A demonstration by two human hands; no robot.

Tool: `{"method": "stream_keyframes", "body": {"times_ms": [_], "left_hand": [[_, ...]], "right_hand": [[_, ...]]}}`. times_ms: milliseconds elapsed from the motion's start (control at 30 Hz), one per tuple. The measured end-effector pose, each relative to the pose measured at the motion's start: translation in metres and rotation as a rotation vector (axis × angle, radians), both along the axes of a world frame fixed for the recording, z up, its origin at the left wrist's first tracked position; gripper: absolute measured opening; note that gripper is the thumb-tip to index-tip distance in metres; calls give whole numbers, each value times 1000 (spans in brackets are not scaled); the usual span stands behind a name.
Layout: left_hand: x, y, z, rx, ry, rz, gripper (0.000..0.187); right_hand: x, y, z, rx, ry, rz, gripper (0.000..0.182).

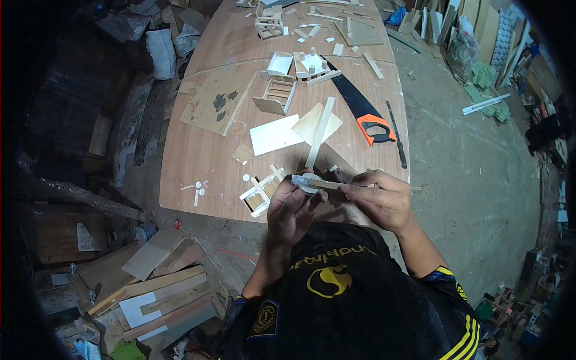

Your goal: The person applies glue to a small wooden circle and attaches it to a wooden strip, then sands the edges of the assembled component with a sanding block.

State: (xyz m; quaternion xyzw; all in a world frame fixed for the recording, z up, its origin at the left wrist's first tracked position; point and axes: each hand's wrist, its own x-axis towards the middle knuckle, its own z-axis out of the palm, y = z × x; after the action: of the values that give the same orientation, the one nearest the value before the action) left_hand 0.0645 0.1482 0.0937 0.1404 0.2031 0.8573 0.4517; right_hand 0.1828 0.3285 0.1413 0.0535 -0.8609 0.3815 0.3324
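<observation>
Close to my chest, above the table's near edge, my left hand grips a small round white piece between thumb and fingers. A thin wooden strip lies across that piece, and its right end is pinched in my right hand. The strip's left end looks pale or wrapped; the detail is too small to tell. Just left of my left hand, a small slatted wooden frame rests on the table. A longer wooden strip lies beyond my hands.
On the table are a saw with an orange handle, a dark file-like bar, white and wooden panels, and small wooden furniture pieces. Scrap boards are piled on the floor at lower left.
</observation>
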Motion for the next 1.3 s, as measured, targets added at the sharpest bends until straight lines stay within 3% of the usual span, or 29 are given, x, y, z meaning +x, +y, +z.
{"method": "stream_keyframes", "body": {"times_ms": [333,567,667,767,833,1033,1133,1300], "left_hand": [[1,1,5,-26,42,47,49],[-2,0,1,-14,80,88,50],[-4,1,1,31,62,121,49],[-5,0,-3,-93,131,139,54],[1,2,4,-177,180,277,53],[-6,-4,-9,-89,175,307,50],[-3,-3,-8,-129,195,381,49],[-5,-2,-11,-75,199,409,47]], "right_hand": [[9,-1,2,-214,49,-96,19],[8,2,-4,-90,47,-16,22],[10,0,-7,-146,40,-106,22],[11,-4,-9,-257,78,-124,21],[8,-6,-9,-96,51,-24,21],[5,-7,-12,-250,67,-142,20],[4,-11,-10,-198,41,-9,20],[-1,-7,-14,-163,57,-97,20]]}}
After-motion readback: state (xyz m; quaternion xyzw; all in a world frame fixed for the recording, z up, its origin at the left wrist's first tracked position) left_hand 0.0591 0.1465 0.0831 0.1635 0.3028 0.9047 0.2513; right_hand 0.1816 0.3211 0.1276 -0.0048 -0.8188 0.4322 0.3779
